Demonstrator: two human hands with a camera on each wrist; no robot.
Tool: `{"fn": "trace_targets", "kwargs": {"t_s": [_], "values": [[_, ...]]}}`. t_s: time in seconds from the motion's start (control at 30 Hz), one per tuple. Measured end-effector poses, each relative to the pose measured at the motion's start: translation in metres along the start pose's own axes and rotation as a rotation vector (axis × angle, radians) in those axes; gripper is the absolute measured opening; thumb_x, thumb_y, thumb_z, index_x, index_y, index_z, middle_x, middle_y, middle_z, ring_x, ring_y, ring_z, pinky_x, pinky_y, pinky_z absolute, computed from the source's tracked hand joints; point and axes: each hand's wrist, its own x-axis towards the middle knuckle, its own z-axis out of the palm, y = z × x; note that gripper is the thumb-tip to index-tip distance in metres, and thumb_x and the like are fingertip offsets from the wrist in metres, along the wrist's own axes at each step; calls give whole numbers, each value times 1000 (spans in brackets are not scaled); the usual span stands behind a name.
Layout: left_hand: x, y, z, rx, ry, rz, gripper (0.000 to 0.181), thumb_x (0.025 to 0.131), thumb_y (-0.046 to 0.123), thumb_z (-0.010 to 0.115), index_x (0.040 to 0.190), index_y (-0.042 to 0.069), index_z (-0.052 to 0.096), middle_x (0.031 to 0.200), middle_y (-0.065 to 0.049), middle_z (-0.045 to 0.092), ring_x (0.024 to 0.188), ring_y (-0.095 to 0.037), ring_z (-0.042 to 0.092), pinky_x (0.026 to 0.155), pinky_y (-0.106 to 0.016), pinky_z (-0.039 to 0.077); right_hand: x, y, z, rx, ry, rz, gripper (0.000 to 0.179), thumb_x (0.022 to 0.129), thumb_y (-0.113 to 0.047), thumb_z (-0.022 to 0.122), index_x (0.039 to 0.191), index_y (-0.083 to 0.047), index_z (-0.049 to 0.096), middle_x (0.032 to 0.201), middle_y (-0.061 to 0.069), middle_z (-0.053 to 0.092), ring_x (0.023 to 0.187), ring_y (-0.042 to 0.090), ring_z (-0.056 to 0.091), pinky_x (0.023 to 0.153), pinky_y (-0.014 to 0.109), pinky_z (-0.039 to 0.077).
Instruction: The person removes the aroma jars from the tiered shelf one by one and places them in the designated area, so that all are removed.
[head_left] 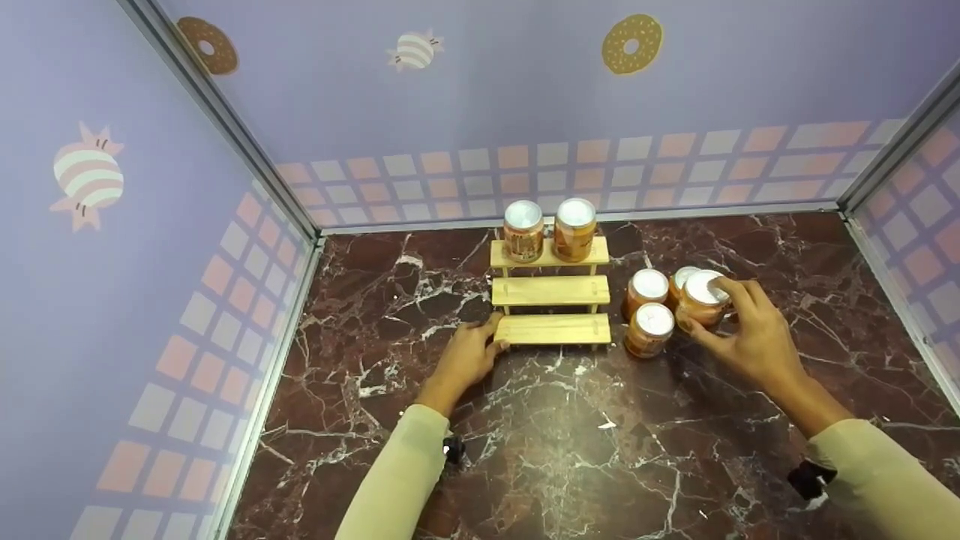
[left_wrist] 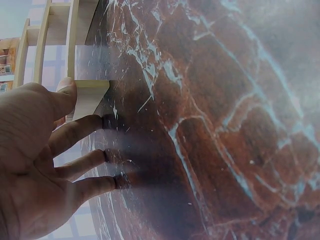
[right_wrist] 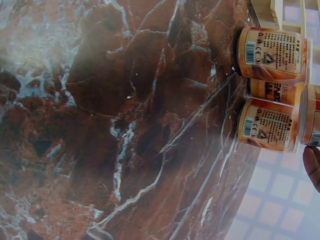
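My right hand [head_left: 750, 330] grips an orange can [head_left: 701, 304] with a pale silver lid, thumb on one side and fingers at the lid's edge. In the right wrist view this can [right_wrist: 312, 117] sits higher than three similar cans, such as the nearest one [head_left: 649, 330], standing on the table. My left hand [head_left: 466, 356] touches the left end of a three-step wooden rack [head_left: 551, 291] at its lowest step. In the left wrist view the thumb [left_wrist: 66, 92] lies against the step's end, the other fingers spread and nearly straight toward the tabletop.
Two more orange cans, a left one [head_left: 523, 236] and a right one [head_left: 575, 232], stand upright on the rack's top step. The dark red marbled table [head_left: 555, 450] is bounded by a back wall [head_left: 480, 90] and side panels with metal edging.
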Motion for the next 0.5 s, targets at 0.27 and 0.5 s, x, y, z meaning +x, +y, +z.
{"fn": "trace_targets", "kwargs": {"t_s": [0.27,0.5], "values": [[-5,8,-9,-16,20,17,63,107,48,70,163,26,55,145,-27,71,143,-50,60,122,-66,48,-9,7,4,-23,-23,10,73,81,-16,98,142,-3,61,116,25,65,79,37,67,65,51,55],[2,1,0,-11,-2,12,63,107,46,71,164,27,54,145,-26,72,143,-51,60,121,-68,49,-17,13,10,-20,-33,18,70,81,-15,98,138,-1,60,115,24,64,83,39,69,66,52,55]]}}
